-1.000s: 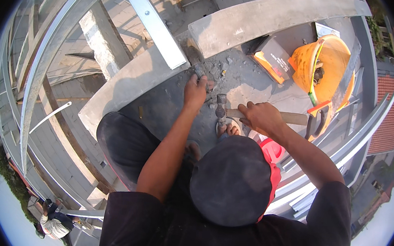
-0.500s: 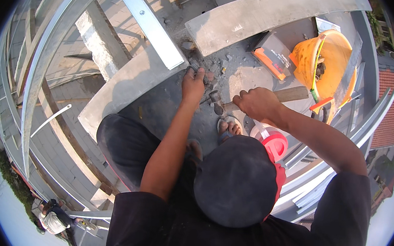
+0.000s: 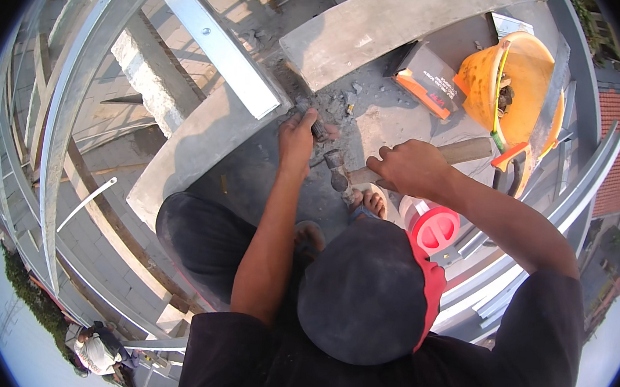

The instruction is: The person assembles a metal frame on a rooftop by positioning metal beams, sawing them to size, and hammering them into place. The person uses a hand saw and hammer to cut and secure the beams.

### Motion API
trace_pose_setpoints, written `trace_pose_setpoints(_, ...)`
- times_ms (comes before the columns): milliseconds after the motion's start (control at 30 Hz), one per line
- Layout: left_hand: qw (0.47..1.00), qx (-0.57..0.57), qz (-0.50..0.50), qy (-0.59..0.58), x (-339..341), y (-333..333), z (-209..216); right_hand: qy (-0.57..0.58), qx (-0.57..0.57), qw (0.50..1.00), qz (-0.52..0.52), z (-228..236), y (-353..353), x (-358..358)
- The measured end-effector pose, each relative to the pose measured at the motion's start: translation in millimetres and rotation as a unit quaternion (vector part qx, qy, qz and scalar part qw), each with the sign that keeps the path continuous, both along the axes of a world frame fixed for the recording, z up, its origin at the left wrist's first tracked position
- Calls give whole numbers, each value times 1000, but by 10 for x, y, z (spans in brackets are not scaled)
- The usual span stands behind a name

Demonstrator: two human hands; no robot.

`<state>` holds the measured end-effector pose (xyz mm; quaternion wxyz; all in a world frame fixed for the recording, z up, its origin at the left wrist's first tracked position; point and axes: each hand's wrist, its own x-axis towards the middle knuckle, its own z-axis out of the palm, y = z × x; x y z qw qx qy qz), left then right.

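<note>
My right hand (image 3: 409, 169) is closed around the wooden handle of a hammer (image 3: 337, 172), whose dark metal head points left, low over the grey concrete floor. The handle's free end sticks out to the right, toward the bucket. My left hand (image 3: 297, 142) is closed on a short, dark, ridged piece (image 3: 319, 130), partly hidden by the fingers; its exact kind does not show. That hand is at the gap between two concrete beams, beside the end of a silver metal channel (image 3: 216, 45). Grey rubble (image 3: 349, 97) lies just beyond it.
A yellow-orange bucket (image 3: 476, 64) holds rubble, with a handsaw (image 3: 552, 100) leaning across it. Nearby are an orange-and-black box (image 3: 425, 78) and a red-lidded container (image 3: 437, 229). Concrete beams (image 3: 383, 34) border the floor. Metal strips (image 3: 75, 99) curve at left; another person (image 3: 98, 352) is lower left.
The view has shifted slightly, showing more of the red lid. Both hands keep their grips and nearly the same places, with the hammer head still low over the floor.
</note>
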<state>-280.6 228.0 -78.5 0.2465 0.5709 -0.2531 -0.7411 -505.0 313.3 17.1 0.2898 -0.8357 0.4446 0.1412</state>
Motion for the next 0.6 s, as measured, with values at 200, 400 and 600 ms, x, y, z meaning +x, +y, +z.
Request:
trace_pose_setpoints(200, 1000, 2, -8, -14, 20, 1, -24, 15, 21, 991, 131, 219, -412, -125)
trace_pose_setpoints(400, 997, -8, -34, -62, 54, -109, -43, -7, -6, 997, 76, 66, -406, -153)
trace_pose_setpoints(600, 999, -1, 53, 3, 19, -103, -143, 4, -9, 1000, 25, 4, -531, -92)
